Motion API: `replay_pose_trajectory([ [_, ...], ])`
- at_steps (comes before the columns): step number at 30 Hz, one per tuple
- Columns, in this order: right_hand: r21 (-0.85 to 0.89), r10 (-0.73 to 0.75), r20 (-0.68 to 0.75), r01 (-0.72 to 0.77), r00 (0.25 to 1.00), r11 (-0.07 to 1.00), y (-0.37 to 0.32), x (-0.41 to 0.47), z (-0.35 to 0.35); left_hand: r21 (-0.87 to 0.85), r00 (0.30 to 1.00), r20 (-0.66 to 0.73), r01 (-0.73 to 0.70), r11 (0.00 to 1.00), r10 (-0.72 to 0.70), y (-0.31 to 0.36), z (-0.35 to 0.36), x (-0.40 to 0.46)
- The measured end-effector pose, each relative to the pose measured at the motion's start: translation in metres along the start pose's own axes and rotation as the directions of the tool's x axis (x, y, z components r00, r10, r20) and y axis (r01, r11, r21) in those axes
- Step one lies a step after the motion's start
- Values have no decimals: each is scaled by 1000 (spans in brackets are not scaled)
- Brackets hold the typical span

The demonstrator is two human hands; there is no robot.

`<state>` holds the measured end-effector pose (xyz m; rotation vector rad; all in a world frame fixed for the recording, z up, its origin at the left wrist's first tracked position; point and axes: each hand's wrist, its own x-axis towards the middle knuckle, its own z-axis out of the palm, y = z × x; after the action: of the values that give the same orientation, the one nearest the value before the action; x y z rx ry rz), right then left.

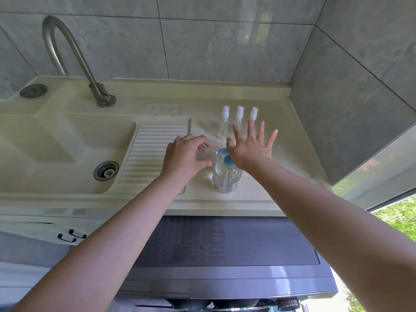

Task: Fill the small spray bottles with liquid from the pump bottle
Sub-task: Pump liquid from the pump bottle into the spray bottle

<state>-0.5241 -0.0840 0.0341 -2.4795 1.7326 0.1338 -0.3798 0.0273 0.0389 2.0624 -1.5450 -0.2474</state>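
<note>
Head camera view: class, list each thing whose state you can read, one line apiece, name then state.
Pump bottle: upright, partly full.
Small bottle: uncapped, tilted at the blue spout.
Three spray bottles: capped, standing.
Left hand: grips the small bottle.
Right hand: fingers spread, palm over the pump head.
Tap: not running.

Pump bottle and small spray bottles

Clear, blue-topped pump bottle (226, 179) upright; one uncapped spray bottle (208, 154) tilted at its spout; three capped bottles (239, 119) behind it.
</note>
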Motion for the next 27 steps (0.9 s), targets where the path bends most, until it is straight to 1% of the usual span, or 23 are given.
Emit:
replay_pose_trajectory([
  [3, 46, 14, 68, -17, 998, 999, -3, -2, 7, 19, 1000, -4, 1, 1000, -1, -1, 1, 0],
  [6, -3, -3, 30, 3, 1000, 1000, -3, -1, 3, 20, 1000, -4, -3, 1000, 3, -2, 0, -1],
  [9, 7, -8, -27, 9, 1000, 1000, 2, 1, -3, -15, 1000, -18, -13, 1000, 13, -3, 0, -2],
  [14, 51, 1, 29, -2, 1000, 999, 0, -6, 8, -52, 1000, -16, -15, 999, 14, -4, 2, -4],
  [17, 8, -7, 10, 7, 1000, 1000, -2, -3, 4, -48, 1000, -18, -8, 999, 7, -4, 2, -5],
  [20, 4, -20, -29, 20, 999, 1000, 0, -1, -4, -52, 1000, -24, -14, 999, 13, -6, 2, -5],
  [22, -7, -39, -12, 39, 999, 999, 1, -3, -1, -63, 999, -29, -14, 998, 13, -6, 3, -5],
  [25, 88, -19, 58, 14, 998, 996, -1, -8, 10, -80, 1000, -25, -13, 997, 12, -7, 5, -4],
  [27, 104, -18, 60, 11, 998, 994, -1, -8, 12, -89, 1000, -15, -11, 996, 9, -7, 5, -4],
])
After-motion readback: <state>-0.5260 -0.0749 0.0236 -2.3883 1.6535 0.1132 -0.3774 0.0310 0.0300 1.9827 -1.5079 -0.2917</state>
